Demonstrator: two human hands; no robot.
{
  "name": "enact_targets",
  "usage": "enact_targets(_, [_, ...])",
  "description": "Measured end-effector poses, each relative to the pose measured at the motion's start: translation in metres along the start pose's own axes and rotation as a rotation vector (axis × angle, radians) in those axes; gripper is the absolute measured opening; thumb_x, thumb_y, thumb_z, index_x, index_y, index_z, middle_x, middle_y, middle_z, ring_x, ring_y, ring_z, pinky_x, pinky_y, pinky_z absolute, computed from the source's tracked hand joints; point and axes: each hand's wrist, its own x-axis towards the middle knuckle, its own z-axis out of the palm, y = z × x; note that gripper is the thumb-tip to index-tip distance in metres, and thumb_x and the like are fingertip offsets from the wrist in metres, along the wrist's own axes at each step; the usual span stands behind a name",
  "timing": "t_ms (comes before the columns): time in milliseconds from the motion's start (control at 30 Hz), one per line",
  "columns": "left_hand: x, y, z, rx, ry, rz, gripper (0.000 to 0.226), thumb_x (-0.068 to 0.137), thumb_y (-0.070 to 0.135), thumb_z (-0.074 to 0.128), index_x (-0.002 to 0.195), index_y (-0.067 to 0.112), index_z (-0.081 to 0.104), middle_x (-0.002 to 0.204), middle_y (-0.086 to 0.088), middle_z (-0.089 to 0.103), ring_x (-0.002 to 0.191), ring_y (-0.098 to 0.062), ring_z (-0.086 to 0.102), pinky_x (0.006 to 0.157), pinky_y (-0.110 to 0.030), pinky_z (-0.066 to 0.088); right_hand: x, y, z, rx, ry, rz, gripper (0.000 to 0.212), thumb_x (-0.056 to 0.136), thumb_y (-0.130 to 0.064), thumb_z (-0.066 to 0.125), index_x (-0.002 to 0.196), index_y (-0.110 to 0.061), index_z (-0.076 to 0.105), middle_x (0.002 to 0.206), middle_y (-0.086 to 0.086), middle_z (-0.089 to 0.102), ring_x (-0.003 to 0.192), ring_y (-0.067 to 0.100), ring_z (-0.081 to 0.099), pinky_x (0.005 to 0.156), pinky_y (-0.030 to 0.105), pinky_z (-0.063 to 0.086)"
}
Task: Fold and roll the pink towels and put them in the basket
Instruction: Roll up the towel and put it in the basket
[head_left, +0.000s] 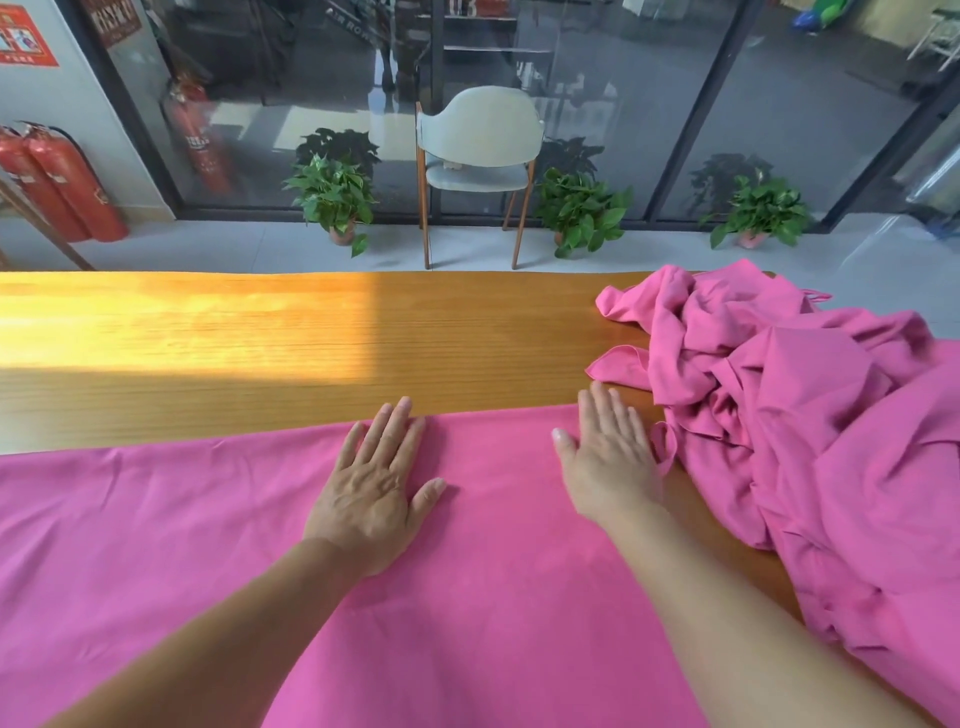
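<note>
A pink towel (156, 530) lies spread flat across the near half of the wooden table (260, 343). My left hand (376, 486) presses flat on it near its far edge, fingers straight. My right hand (608, 457) lies flat on the towel's far right corner, fingers straight and reaching just past the edge. A crumpled heap of pink towels (810, 415) sits on the table to the right of my right hand. No basket is in view.
Beyond the table's far edge stand a pale chair (480, 150) and three potted plants (335, 200) along a glass wall. Red fire extinguishers (57, 182) stand at the far left. Sunlight falls on the table's left part.
</note>
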Motion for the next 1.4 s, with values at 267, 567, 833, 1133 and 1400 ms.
enact_targets(267, [0.002,-0.005,0.002,-0.005,-0.044,0.116,0.079,0.089,0.069,-0.007,0.153,0.024,-0.01,0.159,0.012,-0.017,0.145,-0.004,-0.024,0.12,-0.031,-0.013,-0.077,-0.041,0.028,0.1,0.008,-0.239,0.079,0.093,-0.068,-0.001,0.158,-0.021,-0.003,0.161,-0.009,-0.014,0.15,0.007,-0.016,0.121,0.03,-0.014])
enact_targets(567, [-0.024,0.035,-0.009,-0.106,0.033,0.035,0.073,0.093,0.057,-0.006,0.155,0.017,-0.005,0.162,0.003,-0.014,0.148,-0.011,-0.02,0.122,-0.037,-0.008,-0.119,-0.052,0.015,0.267,0.085,-0.217,0.064,0.1,-0.051,0.008,0.156,-0.02,0.002,0.162,-0.007,-0.009,0.149,0.008,-0.015,0.12,0.028,-0.014])
enact_targets(833, [-0.066,0.054,0.005,-0.029,-0.063,-0.026,0.086,0.079,0.074,-0.019,0.147,0.021,-0.019,0.154,0.011,-0.028,0.142,-0.009,-0.03,0.119,-0.034,-0.016,-0.164,0.025,0.025,0.071,-0.011,-0.096,0.084,0.09,-0.07,-0.009,0.156,-0.018,-0.012,0.161,-0.007,-0.02,0.146,0.008,-0.025,0.121,0.03,-0.014])
enact_targets(1133, [-0.121,0.08,0.009,-0.082,-0.024,-0.049,0.081,0.088,0.071,-0.014,0.153,0.023,-0.013,0.158,0.009,-0.023,0.143,-0.006,-0.029,0.119,-0.032,-0.017,-0.176,-0.036,0.028,0.185,-0.015,-0.303,0.067,0.1,-0.056,0.005,0.157,-0.022,-0.004,0.163,-0.007,-0.013,0.149,0.006,-0.019,0.12,0.028,-0.015])
enact_targets(1400, [-0.164,0.037,-0.004,-0.038,-0.059,-0.233,0.084,0.085,0.073,-0.012,0.152,0.022,-0.015,0.158,0.009,-0.026,0.142,-0.008,-0.032,0.119,-0.033,-0.017,-0.188,0.041,0.021,0.051,-0.043,-0.082,0.081,0.086,-0.065,-0.012,0.154,-0.02,-0.014,0.164,-0.004,-0.017,0.145,0.005,-0.024,0.12,0.028,-0.015])
